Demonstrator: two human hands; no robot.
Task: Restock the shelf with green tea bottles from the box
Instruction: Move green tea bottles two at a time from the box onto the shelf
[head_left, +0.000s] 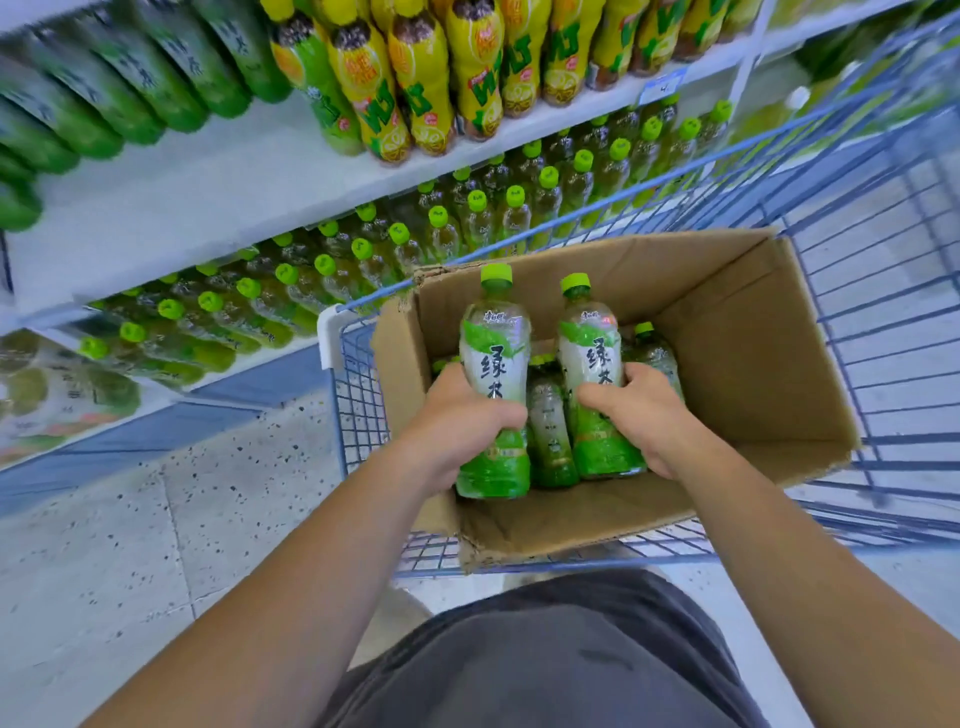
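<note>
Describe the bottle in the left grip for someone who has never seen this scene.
In the blue wire cart sits a cardboard box. Two green-capped tea bottles rise above the rest. The wanted bottle is the one nearer the shelf, in the left grip; the other bottle is in the right grip.

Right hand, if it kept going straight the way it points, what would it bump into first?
Probably the clear green-labelled tea bottle gripped by the left hand: the right hand, holding its own green-capped bottle, points leftward toward it. Depth is unclear; it might instead reach the brown cardboard box's far wall.
</note>
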